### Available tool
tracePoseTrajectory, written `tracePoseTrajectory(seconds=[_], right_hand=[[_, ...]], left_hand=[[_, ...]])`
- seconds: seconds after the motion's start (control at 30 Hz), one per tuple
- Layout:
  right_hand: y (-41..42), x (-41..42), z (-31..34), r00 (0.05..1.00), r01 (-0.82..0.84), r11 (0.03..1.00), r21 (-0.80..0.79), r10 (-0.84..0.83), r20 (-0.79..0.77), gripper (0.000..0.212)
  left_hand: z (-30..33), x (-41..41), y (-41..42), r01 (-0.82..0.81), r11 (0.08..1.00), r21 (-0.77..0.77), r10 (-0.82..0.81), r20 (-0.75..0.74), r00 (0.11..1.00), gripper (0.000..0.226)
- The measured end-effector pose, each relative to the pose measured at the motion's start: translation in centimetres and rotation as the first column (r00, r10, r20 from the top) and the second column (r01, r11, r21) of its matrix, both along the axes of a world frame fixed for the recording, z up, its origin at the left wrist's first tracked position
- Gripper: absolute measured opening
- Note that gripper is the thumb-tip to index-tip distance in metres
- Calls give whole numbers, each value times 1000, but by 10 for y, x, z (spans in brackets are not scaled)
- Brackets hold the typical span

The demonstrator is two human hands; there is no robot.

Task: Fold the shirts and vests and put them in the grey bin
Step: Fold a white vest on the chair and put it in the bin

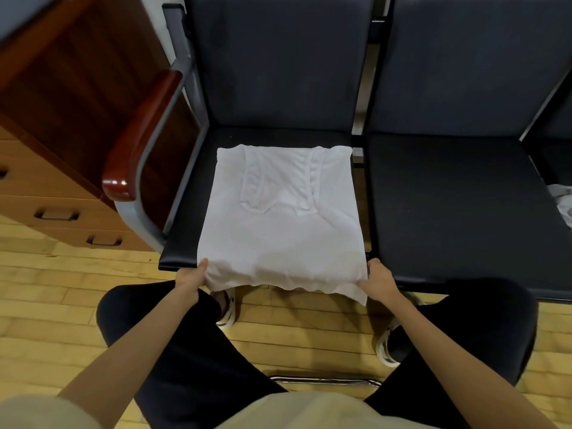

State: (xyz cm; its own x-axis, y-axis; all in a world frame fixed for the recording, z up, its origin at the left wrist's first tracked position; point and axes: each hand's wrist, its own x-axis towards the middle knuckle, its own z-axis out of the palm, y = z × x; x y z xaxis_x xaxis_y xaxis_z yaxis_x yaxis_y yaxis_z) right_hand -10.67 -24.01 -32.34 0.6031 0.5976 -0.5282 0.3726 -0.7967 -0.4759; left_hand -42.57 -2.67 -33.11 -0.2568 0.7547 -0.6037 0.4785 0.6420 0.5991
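Folding a white vest on a dark seat

Lying flat on the dark padded seat surface [185, 249], a white vest [278, 218] overhangs the front edge. The left hand [190, 278] and right hand [379, 281] each pinch a near corner. A wooden armrest [139, 134] stands left, with a drawer cabinet [46, 193] on pale wood floor [46, 289]

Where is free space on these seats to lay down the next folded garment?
The middle seat cushion is mostly bare, from the gap beside the white vest across to a pale crumpled garment at its right edge. The left seat is crowded: the vest covers nearly all of it, the left hand and right hand holding its near corners.
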Motion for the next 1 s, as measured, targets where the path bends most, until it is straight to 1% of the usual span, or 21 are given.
tracePoseTrajectory(seconds=[0.1, 0.17, 0.2, 0.27, 0.37, 0.4, 0.43, 0.47, 0.5, 0.53, 0.57, 0.6, 0.67, 0.7, 0.73, 0.8, 0.83, 0.87, 0.9, 0.97, 1.0], right_hand=[[-3, 7, 11, 1000, 14, 1000, 5, -14, -19, 40], [-4, 13, 23, 985, 129, 990, 59, -121, -121, 39], [-5, 16, 31, 954, 221, 970, 98, -194, -228, 37], [-4, 23, 51, 839, 386, 910, 150, -279, -467, 36], [1, 36, 79, 689, 513, 832, 210, -252, -680, 30], [4, 42, 85, 633, 559, 801, 213, -247, -734, 27], [9, 47, 89, 569, 614, 764, 199, -254, -782, 25], [16, 53, 93, 502, 670, 721, 174, -268, -822, 24], [23, 59, 96, 433, 723, 676, 143, -281, -856, 24], [31, 65, 98, 359, 772, 626, 109, -288, -887, 24], [41, 70, 101, 280, 816, 573, 74, -280, -918, 24], [51, 74, 104, 201, 852, 522, 40, -256, -945, 24], [73, 84, 108, 85, 899, 437, -12, -202, -976, 22], [85, 89, 109, 48, 918, 395, -28, -181, -982, 20], [98, 95, 109, 8, 935, 350, -50, -162, -987, 18], [122, 111, 101, -75, 956, 274, -108, -130, -989, 22], [134, 121, 95, -119, 959, 245, -143, -111, -987, 27], [145, 132, 86, -162, 960, 218, -178, -88, -983, 30], [155, 143, 79, -200, 957, 200, -209, -64, -978, 32], [176, 163, 64, -271, 945, 178, -274, -43, -962, 34], [187, 171, 58, -286, 941, 174, -292, -57, -957, 34]], left_hand=[[12, -3, 1, 157, 984, 87, -145, -126, 981, 41], [25, -6, 3, 298, 945, 134, -260, -243, 935, 44], [33, -7, 5, 348, 925, 154, -295, -287, 911, 46], [47, -7, 9, 422, 890, 174, -347, -343, 873, 49], [69, -6, 22, 471, 865, 171, -395, -347, 851, 55], [78, -5, 27, 454, 874, 171, -391, -305, 868, 55], [89, -4, 33, 413, 896, 164, -374, -223, 900, 53], [98, -3, 39, 360, 921, 145, -351, -85, 932, 48], [107, -2, 47, 315, 943, 107, -326, 101, 940, 42], [116, 0, 55, 280, 958, 70, -287, 296, 911, 33], [122, 2, 65, 240, 970, 40, -232, 454, 861, 25], [126, 6, 76, 185, 983, 13, -160, 566, 809, 18], [131, 18, 102, 16, 997, -75, 43, 713, 700, 7], [133, 24, 115, -65, 986, -151, 159, 768, 620, 10], [132, 30, 127, -121, 965, -234, 263, 816, 515, 22], [131, 43, 146, -147, 929, -339, 370, 868, 332, 69], [128, 50, 157, -153, 918, -366, 395, 876, 278, 83], [125, 58, 167, -175, 905, -388, 422, 874, 240, 81], [124, 67, 176, -197, 885, -421, 459, 862, 218, 64], [116, 85, 198, -267, 812, -519, 575, 791, 211, 15], [108, 92, 211, -285, 777, -561, 619, 763, 188, 9]])
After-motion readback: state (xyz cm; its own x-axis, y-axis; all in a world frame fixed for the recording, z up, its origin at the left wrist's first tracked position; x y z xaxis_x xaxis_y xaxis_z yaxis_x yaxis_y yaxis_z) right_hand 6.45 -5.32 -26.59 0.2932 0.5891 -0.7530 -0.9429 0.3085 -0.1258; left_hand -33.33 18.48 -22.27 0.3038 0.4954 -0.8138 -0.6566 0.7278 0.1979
